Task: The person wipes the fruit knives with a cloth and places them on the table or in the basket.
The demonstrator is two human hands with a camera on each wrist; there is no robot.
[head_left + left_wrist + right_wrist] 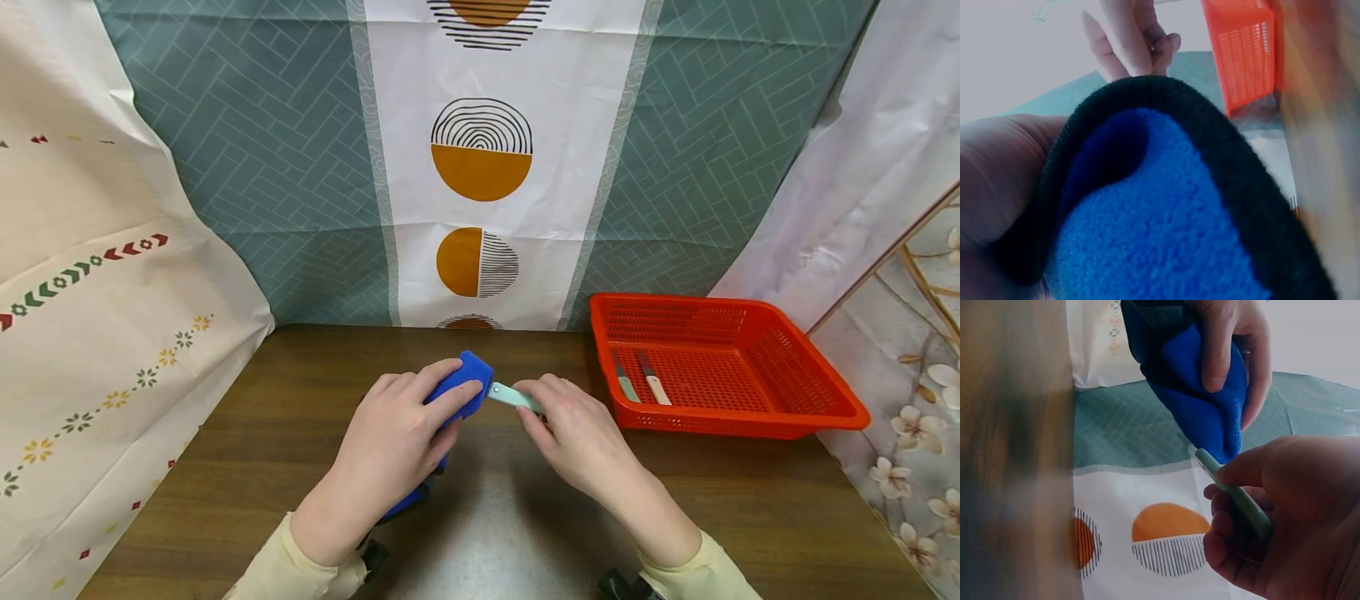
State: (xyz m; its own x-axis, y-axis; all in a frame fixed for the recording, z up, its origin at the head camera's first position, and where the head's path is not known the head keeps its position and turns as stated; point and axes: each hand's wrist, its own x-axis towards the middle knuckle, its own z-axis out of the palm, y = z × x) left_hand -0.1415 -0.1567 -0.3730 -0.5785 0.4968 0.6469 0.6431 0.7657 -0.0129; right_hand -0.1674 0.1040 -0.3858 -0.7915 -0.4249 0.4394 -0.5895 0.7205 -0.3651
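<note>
My left hand grips a blue cloth with a dark edging, folded and bunched between thumb and fingers. In the right wrist view the cloth hangs down from that hand in loose folds. My right hand pinches the mint-green handle of a small knife between thumb and fingers. At the handle's front end the cloth wraps over the blade, hiding most of it; both are held above the table. The dark-edged cloth fills much of the left wrist view.
A red perforated plastic basket stands at the table's back right. Two knives lie in it, a green-handled knife and a pale-handled knife. Patterned fabric curtains border the brown wooden table at the back and sides.
</note>
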